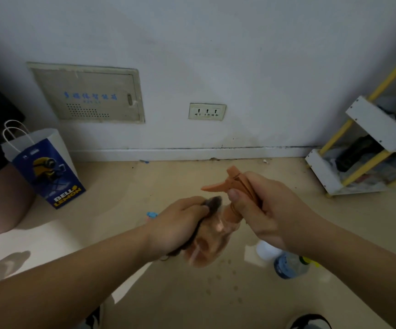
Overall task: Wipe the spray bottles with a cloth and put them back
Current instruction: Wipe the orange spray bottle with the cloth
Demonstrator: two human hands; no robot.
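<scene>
My right hand point(258, 210) grips the trigger head of an orange spray bottle point(213, 236) held in the air above the floor, its nozzle pointing up and left. My left hand point(178, 224) holds a dark cloth point(212, 203) pressed against the bottle's translucent body, which looks blurred. On the floor under my right wrist stand a blue spray bottle point(289, 265) and a white one point(267, 250), partly hidden by my arm.
A blue and white paper bag point(42, 162) stands at the left by the wall. A white and yellow shelf rack point(368, 150) with clutter is at the right. Small drops spot the beige floor point(220, 281). A shoe point(311, 321) shows at the bottom.
</scene>
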